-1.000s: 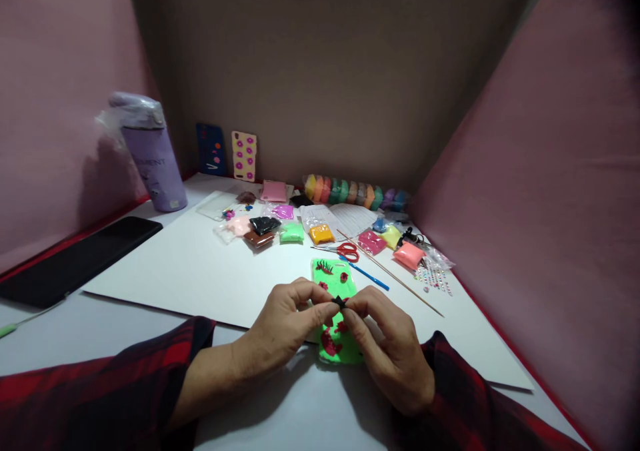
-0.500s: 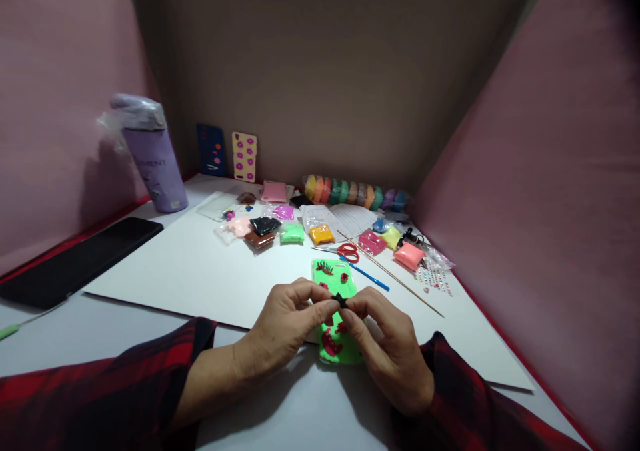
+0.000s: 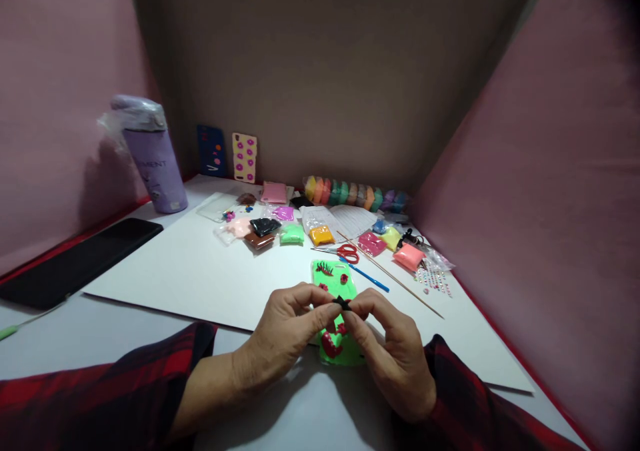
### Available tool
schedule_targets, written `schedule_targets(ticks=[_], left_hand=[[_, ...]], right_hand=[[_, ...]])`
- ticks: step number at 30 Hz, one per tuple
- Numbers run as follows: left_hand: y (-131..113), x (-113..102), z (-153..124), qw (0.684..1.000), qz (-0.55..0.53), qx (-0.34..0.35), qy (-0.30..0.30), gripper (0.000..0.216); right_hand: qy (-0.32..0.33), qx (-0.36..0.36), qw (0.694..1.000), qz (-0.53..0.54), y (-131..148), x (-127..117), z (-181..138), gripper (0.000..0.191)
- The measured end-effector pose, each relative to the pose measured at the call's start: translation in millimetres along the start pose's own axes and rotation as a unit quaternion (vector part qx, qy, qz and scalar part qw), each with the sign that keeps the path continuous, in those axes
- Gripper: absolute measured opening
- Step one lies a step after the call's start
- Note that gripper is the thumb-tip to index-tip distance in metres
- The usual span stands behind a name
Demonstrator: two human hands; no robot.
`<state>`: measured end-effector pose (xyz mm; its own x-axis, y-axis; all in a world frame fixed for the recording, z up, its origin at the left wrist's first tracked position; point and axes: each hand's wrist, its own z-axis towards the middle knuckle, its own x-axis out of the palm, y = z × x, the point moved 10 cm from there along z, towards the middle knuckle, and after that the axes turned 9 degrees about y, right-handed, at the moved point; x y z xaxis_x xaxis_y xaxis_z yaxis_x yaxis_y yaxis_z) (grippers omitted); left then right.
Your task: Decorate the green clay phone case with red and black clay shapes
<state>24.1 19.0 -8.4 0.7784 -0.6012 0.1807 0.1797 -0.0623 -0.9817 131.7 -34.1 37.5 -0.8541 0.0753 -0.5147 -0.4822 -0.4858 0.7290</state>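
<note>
Between the fingertips of both hands is a small piece of black clay (image 3: 342, 301). My left hand (image 3: 293, 321) pinches its left side with thumb and index finger. On the other side, my right hand (image 3: 390, 344) closes thumb and finger on it. Below the hands lies a phone case (image 3: 334, 277) covered in bright green clay, with red shapes and a dark leafy shape on it; the fingers hide its middle. A blue stick-like tool (image 3: 367, 275) and red-handled scissors (image 3: 349, 253) lie just beyond the case.
Several clay packets (image 3: 292, 234) lie across the white board (image 3: 190, 277). A wooden skewer (image 3: 400, 281) and stick-on gems (image 3: 435, 281) are at right. At left stand a purple bottle (image 3: 155, 164) and a black phone (image 3: 80, 261). Two decorated cases (image 3: 245, 157) lean on the back wall.
The hands stay almost in place, with the black clay shifted and turned very slightly between the fingertips. Everything else lies as before.
</note>
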Motion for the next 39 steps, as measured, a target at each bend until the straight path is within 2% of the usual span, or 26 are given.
schedule_targets(ticks=[9, 32, 39], left_hand=[[-2.5, -0.5, -1.3, 1.0, 0.0, 0.003, -0.012, 0.025], [-0.3, 3.7, -3.3, 1.0, -0.018, -0.009, 0.003, 0.02], [1.7, 4.1, -3.8, 0.999, -0.022, -0.023, 0.007, 0.027]], right_hand=[[0.007, 0.001, 1.0, 0.016, 1.0, 0.4, -1.1, 0.016], [-0.005, -0.011, 1.0, 0.011, 3.2, -1.2, -1.9, 0.015], [0.009, 0.0, 1.0, -0.001, 0.3, 1.1, 0.0, 0.018]])
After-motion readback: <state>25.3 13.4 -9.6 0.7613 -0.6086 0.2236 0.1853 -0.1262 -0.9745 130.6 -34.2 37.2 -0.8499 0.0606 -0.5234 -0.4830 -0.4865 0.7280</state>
